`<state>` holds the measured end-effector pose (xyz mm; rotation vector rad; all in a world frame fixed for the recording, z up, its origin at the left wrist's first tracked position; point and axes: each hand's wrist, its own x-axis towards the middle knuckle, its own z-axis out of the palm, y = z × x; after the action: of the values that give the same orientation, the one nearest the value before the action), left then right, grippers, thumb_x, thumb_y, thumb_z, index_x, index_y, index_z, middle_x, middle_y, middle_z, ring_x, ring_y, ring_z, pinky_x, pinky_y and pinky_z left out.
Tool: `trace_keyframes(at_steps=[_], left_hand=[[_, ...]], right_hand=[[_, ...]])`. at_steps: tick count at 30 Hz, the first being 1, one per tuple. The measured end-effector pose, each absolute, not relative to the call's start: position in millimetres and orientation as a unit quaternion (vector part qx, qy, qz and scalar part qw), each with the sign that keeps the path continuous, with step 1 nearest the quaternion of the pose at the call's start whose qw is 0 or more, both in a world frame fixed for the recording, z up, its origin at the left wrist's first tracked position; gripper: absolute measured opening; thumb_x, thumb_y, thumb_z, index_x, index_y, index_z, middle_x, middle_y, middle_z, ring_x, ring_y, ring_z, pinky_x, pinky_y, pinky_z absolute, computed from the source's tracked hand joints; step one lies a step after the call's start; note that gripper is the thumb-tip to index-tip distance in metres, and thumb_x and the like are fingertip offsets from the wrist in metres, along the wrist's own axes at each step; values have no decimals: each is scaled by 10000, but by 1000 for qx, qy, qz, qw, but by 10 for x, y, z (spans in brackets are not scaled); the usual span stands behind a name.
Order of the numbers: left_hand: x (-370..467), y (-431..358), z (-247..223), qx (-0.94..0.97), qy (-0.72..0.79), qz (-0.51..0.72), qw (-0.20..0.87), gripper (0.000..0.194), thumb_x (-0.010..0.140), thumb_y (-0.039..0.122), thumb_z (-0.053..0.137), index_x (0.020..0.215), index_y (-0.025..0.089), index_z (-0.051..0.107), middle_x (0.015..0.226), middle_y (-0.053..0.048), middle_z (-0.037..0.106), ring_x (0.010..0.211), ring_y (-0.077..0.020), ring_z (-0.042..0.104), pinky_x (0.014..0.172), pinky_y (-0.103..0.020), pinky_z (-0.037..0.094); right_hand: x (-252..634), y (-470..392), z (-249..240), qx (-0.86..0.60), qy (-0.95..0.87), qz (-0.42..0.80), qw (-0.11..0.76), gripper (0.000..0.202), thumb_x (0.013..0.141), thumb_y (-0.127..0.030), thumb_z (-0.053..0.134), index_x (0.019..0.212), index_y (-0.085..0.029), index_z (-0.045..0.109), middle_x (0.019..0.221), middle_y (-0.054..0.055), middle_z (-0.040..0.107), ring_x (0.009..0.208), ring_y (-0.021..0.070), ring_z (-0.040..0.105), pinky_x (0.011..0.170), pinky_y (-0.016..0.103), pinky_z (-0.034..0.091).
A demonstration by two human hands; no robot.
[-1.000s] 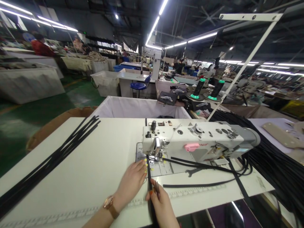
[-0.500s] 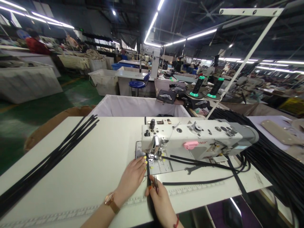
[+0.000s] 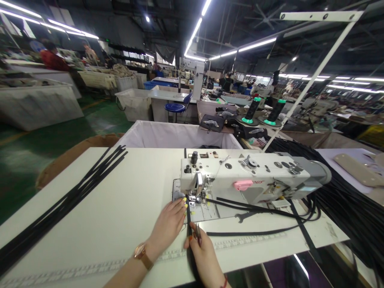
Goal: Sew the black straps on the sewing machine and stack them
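Observation:
A black strap runs from the front edge of the table under the presser foot of a white sewing machine. My left hand lies flat beside the foot, its outstretched fingertips touching the strap's left edge. Closer to me, my right hand pinches the strap between thumb and finger. Small thread snips are also tucked in that hand, with the blades pointing up and away. The needle area is partly hidden by the foot and my left fingertips.
Several finished-looking black straps lie on the left of the table. More straps and a wrench rest near the machine arm. A measuring tape runs along the front. Behind stands a white-lined bin, with thread cones at right.
The whole view has shifted slightly to the right in the picture. Both hands keep nearly the same place on the strap; no clear feed of the strap is visible.

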<state>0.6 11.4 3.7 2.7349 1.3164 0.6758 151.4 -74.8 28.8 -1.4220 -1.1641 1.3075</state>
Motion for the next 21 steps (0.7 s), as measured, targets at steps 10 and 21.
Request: trace_keyframes(at_steps=[10,21], left_hand=[[11,100,72,881,426,205,27,342,908,151,472,1230,148,590,1325,-91,584,1251,-274,494,1055,-499,428],[33,99,46,877,429,216,27,362,914,154,456,1262,139,556,1334,-103,572,1250,-282,489,1056,-496,423]], right_hand=[[1563,-758,291,-567,-470,537,412,423,883,-292,444,1245,-82,500,699,24,670,728,197,598,788,335,440],[1639,-836,366,-546,-487,544,412,478,915,-381,444,1279,-78,502,646,35,704,689,203,630,788,339,448]])
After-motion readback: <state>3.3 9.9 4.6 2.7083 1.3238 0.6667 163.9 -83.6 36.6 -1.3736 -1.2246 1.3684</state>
